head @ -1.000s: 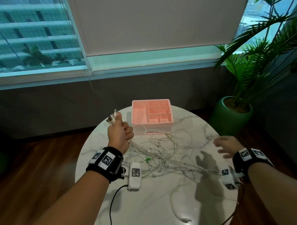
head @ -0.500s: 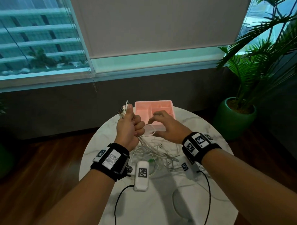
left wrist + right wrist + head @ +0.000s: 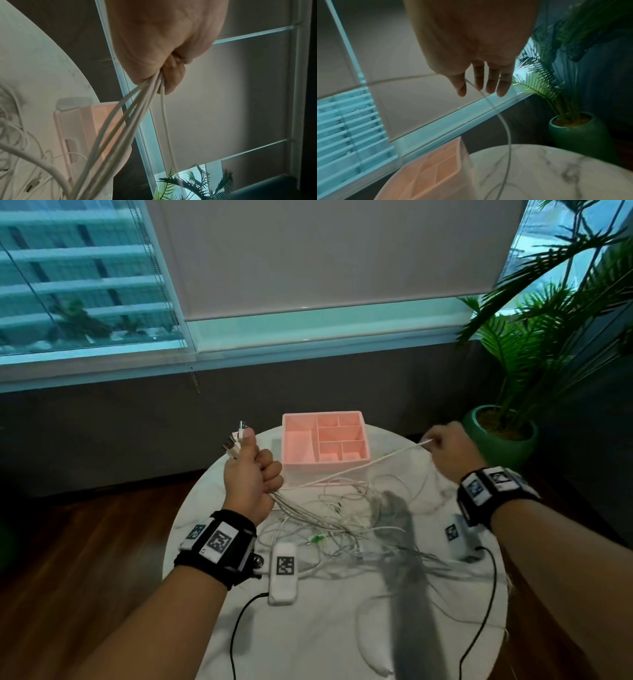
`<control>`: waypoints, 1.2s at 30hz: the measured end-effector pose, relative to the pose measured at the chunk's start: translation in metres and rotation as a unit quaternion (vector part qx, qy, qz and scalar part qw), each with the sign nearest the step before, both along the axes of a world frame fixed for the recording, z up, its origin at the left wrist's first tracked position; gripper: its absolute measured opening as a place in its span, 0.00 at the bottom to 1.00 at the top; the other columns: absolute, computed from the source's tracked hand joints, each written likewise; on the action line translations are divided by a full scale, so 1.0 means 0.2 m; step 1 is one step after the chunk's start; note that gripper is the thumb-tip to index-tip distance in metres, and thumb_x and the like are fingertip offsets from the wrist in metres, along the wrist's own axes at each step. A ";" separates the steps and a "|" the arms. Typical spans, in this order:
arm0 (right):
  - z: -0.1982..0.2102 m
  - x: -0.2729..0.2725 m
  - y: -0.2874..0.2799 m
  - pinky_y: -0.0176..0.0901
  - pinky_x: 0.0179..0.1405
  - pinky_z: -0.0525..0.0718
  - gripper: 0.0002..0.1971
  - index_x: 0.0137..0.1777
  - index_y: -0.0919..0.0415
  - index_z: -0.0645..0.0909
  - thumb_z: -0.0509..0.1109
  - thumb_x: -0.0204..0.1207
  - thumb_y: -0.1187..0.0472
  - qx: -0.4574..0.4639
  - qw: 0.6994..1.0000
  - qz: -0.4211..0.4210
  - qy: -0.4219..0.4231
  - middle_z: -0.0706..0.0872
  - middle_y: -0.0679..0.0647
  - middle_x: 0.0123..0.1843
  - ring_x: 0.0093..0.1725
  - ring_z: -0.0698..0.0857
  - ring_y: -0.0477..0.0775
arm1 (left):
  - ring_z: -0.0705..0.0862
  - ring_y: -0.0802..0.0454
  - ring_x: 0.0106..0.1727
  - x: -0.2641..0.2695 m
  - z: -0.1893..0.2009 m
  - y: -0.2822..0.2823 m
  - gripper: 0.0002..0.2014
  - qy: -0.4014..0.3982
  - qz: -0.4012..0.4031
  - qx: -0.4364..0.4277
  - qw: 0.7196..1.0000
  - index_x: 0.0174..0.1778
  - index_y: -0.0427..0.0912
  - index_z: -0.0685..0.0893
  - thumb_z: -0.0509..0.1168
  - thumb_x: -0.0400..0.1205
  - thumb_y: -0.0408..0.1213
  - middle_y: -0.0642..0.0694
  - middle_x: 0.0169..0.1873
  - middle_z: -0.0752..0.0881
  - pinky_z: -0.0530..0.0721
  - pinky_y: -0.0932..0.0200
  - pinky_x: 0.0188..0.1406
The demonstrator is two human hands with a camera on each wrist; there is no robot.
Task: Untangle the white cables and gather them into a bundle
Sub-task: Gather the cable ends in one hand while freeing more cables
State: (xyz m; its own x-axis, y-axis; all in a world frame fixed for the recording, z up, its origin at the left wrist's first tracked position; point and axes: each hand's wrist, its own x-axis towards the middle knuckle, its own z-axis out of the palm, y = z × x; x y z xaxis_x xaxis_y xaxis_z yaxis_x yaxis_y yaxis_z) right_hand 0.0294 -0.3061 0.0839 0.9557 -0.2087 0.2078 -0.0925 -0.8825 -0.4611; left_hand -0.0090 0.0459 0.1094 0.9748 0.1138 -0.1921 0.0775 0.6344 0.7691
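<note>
A tangle of thin white cables (image 3: 342, 518) lies on the round marble table (image 3: 325, 628). My left hand (image 3: 255, 474) is raised over the table's left edge in a fist, gripping several cable ends, and their plugs (image 3: 236, 441) stick out above the thumb. In the left wrist view the strands (image 3: 137, 108) fan out below the fist (image 3: 161, 75). My right hand (image 3: 436, 444) is up at the far right and pinches one white cable (image 3: 359, 467), which runs taut from the left fist. The right wrist view shows that cable (image 3: 506, 128) slipping between thumb and fingers (image 3: 489, 83).
A pink compartment box (image 3: 325, 440) stands at the table's far edge, just behind the taut cable. A potted palm in a green pot (image 3: 503, 436) stands on the floor to the right. Black wrist-camera leads (image 3: 479, 611) trail over the near table.
My right hand has swung from beside the left fist out to the far right, drawing one cable taut. The left hand has kept its grip on the plug ends.
</note>
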 end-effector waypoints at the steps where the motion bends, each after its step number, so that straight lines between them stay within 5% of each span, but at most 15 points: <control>1: 0.04 0.00 -0.06 0.56 0.56 0.82 0.06 0.52 0.60 0.87 0.69 0.82 0.61 0.014 0.999 -0.036 -0.025 0.79 0.67 0.54 0.50 0.83 0.70 | 0.54 0.60 0.19 0.00 -0.01 -0.01 0.21 0.000 0.005 0.004 1.000 0.32 0.51 0.64 0.60 0.90 0.52 0.54 0.22 0.59 0.54 0.67 0.12; 6: 0.20 -0.06 -0.44 0.61 0.62 0.85 0.11 0.54 0.59 0.87 0.68 0.77 0.58 0.186 0.954 -0.223 -0.077 0.89 0.63 0.53 0.56 0.87 0.67 | 0.55 0.60 0.19 0.02 -0.05 -0.03 0.23 0.018 0.019 0.000 1.000 0.32 0.50 0.62 0.60 0.90 0.52 0.54 0.22 0.59 0.55 0.66 0.12; 8: 0.20 -0.11 -0.53 0.59 0.59 0.87 0.11 0.52 0.59 0.89 0.69 0.72 0.59 0.221 0.945 -0.230 -0.068 0.90 0.61 0.49 0.53 0.88 0.65 | 0.55 0.59 0.19 0.03 -0.07 -0.06 0.22 0.023 0.015 -0.004 1.000 0.33 0.50 0.62 0.60 0.90 0.53 0.53 0.22 0.59 0.55 0.66 0.12; 12: 0.14 -0.22 -0.61 0.62 0.55 0.88 0.13 0.55 0.60 0.88 0.65 0.80 0.57 0.238 0.943 -0.226 -0.054 0.91 0.60 0.46 0.50 0.89 0.64 | 0.55 0.59 0.19 0.05 -0.07 -0.12 0.22 0.019 0.000 0.010 1.000 0.33 0.50 0.62 0.60 0.90 0.53 0.54 0.22 0.59 0.54 0.65 0.13; 17: -0.02 -0.39 -0.65 0.48 0.34 0.78 0.22 0.53 0.68 0.86 0.61 0.86 0.47 0.318 0.901 -0.292 0.052 0.87 0.67 0.43 0.36 0.82 0.62 | 0.55 0.59 0.18 0.11 -0.11 -0.12 0.22 0.026 0.025 0.019 0.999 0.34 0.50 0.61 0.60 0.90 0.53 0.54 0.21 0.59 0.55 0.66 0.13; 20: -0.07 -0.44 -0.65 0.53 0.35 0.84 0.24 0.53 0.71 0.79 0.60 0.88 0.46 0.478 0.809 -0.336 0.058 0.84 0.71 0.47 0.37 0.84 0.64 | 0.55 0.59 0.18 0.13 -0.14 -0.11 0.22 0.028 0.043 0.019 0.999 0.34 0.50 0.61 0.60 0.90 0.53 0.54 0.21 0.59 0.55 0.67 0.14; 22: -0.07 -0.43 -0.65 0.63 0.49 0.88 0.19 0.61 0.69 0.77 0.61 0.88 0.50 0.578 0.734 -0.356 0.019 0.81 0.71 0.54 0.48 0.86 0.69 | 0.55 0.59 0.18 0.13 -0.16 -0.11 0.22 0.029 0.047 0.024 0.998 0.34 0.50 0.61 0.59 0.90 0.52 0.54 0.21 0.59 0.55 0.67 0.14; 24: -0.03 -0.42 -0.67 0.70 0.60 0.85 0.14 0.68 0.64 0.77 0.63 0.87 0.59 0.617 0.698 -0.360 -0.056 0.80 0.65 0.59 0.58 0.84 0.67 | 0.56 0.59 0.18 0.14 -0.18 -0.11 0.21 0.033 0.050 0.029 0.998 0.34 0.50 0.61 0.59 0.91 0.52 0.54 0.21 0.59 0.56 0.68 0.14; 25: -0.01 -0.41 -0.70 0.68 0.64 0.84 0.14 0.70 0.63 0.77 0.63 0.87 0.62 0.615 0.698 -0.358 -0.079 0.81 0.62 0.61 0.59 0.84 0.63 | 0.56 0.59 0.18 0.14 -0.19 -0.11 0.21 0.035 0.051 0.030 0.998 0.34 0.50 0.61 0.60 0.91 0.52 0.54 0.21 0.59 0.56 0.68 0.14; 27: 0.03 -0.40 -0.74 0.58 0.67 0.83 0.18 0.75 0.60 0.76 0.62 0.86 0.61 0.543 0.760 -0.350 -0.074 0.83 0.59 0.65 0.57 0.82 0.56 | 0.56 0.59 0.17 0.14 -0.19 -0.11 0.21 0.042 0.054 0.030 0.997 0.34 0.50 0.61 0.60 0.90 0.51 0.54 0.21 0.60 0.56 0.68 0.14; 30: 0.05 -0.39 -0.77 0.57 0.58 0.86 0.16 0.67 0.50 0.80 0.70 0.80 0.51 0.410 0.836 -0.358 -0.069 0.85 0.55 0.58 0.52 0.85 0.55 | 0.56 0.59 0.17 0.14 -0.20 -0.10 0.22 0.048 0.054 0.029 0.997 0.34 0.50 0.60 0.60 0.90 0.51 0.54 0.20 0.60 0.55 0.68 0.13; 33: 0.00 -0.42 -0.79 0.59 0.61 0.84 0.17 0.67 0.57 0.82 0.71 0.81 0.53 0.299 0.890 -0.344 -0.004 0.86 0.61 0.61 0.59 0.85 0.64 | 0.55 0.59 0.17 0.13 -0.20 -0.09 0.22 0.053 0.048 0.021 0.997 0.34 0.50 0.60 0.60 0.90 0.52 0.54 0.21 0.59 0.55 0.67 0.13; 36: -0.13 -0.51 -0.81 0.60 0.59 0.82 0.16 0.62 0.66 0.84 0.69 0.83 0.55 0.235 0.904 -0.348 0.084 0.85 0.68 0.57 0.58 0.84 0.71 | 0.55 0.59 0.18 0.10 -0.19 -0.12 0.22 0.057 0.023 0.010 0.998 0.34 0.50 0.60 0.60 0.90 0.53 0.54 0.22 0.58 0.54 0.66 0.12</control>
State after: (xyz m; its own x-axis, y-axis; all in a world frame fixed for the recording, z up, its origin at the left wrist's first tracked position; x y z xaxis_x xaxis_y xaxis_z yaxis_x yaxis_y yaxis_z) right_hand -0.0718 -0.4686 0.0570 0.5693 -0.7987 -0.1948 -0.6525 -0.2948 -0.6981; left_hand 0.0110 0.0223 0.0706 0.9404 0.1625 -0.2989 0.1366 0.6242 0.7692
